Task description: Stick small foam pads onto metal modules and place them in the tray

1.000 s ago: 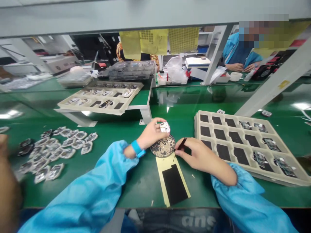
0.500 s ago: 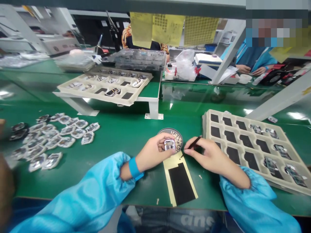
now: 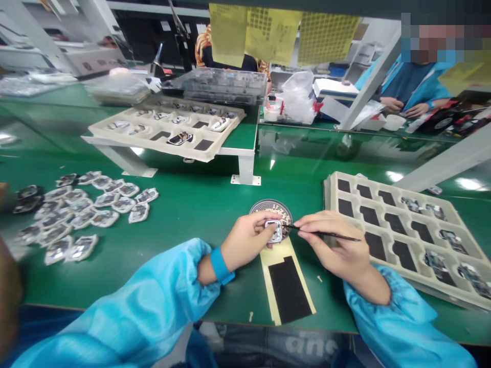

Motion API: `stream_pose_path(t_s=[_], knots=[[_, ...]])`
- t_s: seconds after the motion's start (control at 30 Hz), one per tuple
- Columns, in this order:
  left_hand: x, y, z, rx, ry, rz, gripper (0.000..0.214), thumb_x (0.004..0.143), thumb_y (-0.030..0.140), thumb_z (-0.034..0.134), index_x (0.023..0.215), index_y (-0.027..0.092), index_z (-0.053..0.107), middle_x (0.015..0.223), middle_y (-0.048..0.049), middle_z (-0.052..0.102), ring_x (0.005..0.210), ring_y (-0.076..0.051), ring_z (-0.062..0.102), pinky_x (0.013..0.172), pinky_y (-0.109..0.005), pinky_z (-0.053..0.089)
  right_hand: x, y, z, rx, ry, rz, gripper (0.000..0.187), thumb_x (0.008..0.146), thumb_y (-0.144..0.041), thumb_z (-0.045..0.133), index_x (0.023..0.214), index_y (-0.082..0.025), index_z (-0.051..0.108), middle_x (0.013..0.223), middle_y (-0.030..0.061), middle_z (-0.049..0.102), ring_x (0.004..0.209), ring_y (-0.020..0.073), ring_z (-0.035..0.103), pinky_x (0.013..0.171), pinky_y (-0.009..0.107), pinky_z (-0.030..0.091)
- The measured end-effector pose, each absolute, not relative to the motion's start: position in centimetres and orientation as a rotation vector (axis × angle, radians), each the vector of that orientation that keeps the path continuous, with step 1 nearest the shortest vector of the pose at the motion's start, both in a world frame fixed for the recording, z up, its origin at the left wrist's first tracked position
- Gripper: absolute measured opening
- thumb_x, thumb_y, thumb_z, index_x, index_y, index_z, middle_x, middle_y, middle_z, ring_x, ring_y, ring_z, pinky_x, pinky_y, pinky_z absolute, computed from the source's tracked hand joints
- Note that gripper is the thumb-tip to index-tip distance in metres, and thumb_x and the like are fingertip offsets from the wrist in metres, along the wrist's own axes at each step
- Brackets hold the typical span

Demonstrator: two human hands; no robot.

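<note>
My left hand [image 3: 251, 237] grips a small white device housing [image 3: 275, 232], its open inner side facing up. Between the fingers of my right hand [image 3: 333, 240] is a pair of dark tweezers [image 3: 339, 235], whose tip reaches the right edge of the housing. Just behind the housing sits a round dark dish [image 3: 263, 205] with many tiny pale parts in it. Below my hands a yellow sheet with a black rectangular piece [image 3: 290, 291] lies on the green bench.
Several similar housings [image 3: 82, 217] lie grouped at the left. A cream tray [image 3: 387, 225] with circuit boards stands at the right; another tray [image 3: 184, 148] rests on a raised shelf. A co-worker's hands [image 3: 406, 107] show across the bench.
The right hand has brought the tweezers leftward to the housing, and they now lie nearly level. The left hand has tilted the housing slightly and shifted a little right.
</note>
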State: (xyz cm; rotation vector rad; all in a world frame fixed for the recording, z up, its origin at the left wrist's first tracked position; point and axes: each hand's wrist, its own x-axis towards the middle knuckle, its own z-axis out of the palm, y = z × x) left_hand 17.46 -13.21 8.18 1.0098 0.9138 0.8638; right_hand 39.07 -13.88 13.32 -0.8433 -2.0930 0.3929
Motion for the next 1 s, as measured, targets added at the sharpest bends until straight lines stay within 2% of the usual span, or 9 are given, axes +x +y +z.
stream_pose_path(t_s=[0.17,0.53,0.8,1.0], knots=[[17.5,-13.1,8.0,1.007,0.889,0.889,0.041,0.088,0.033,0.069,0.121,0.009,0.067,0.112,-0.0142,0.071,0.077,-0.014,0.068,0.061,-0.021,0.061,38.9,-13.8,13.1,-0.857,-2.105,0.375,0.022,0.085,-0.003,0.072,0.101,-0.015,0.066,0.105,0.0012,0.067,0.1,0.009,0.066,0.085,0.026,0.054],[17.5,-13.2,8.4,1.016,0.909,0.873,0.042,0.089,0.034,0.069,0.122,0.01,0.067,0.109,-0.0132,0.072,0.079,-0.015,0.069,0.064,-0.021,0.061,38.9,-13.8,13.0,-0.884,-2.13,0.383,0.024,0.085,-0.003,0.071,0.103,-0.017,0.065,0.108,0.0003,0.067,0.101,0.0088,0.066,0.086,0.027,0.053],[17.1,-13.2,9.2,1.026,0.915,0.866,0.042,0.09,0.035,0.066,0.123,0.009,0.068,0.11,-0.0129,0.072,0.083,-0.017,0.069,0.065,-0.022,0.06,39.2,-14.1,13.3,-0.855,-2.079,0.479,0.027,0.083,-0.001,0.071,0.105,-0.015,0.064,0.104,0.0037,0.066,0.101,0.0116,0.066,0.087,0.029,0.055],[16.4,-13.1,10.2,1.105,0.927,0.868,0.041,0.094,0.036,0.061,0.123,0.009,0.071,0.119,-0.0122,0.071,0.07,-0.014,0.066,0.066,-0.025,0.06,39.3,-14.0,13.5,-0.795,-2.133,0.537,0.026,0.084,-0.001,0.07,0.106,-0.015,0.065,0.106,0.0043,0.066,0.103,0.0114,0.065,0.089,0.029,0.055]])
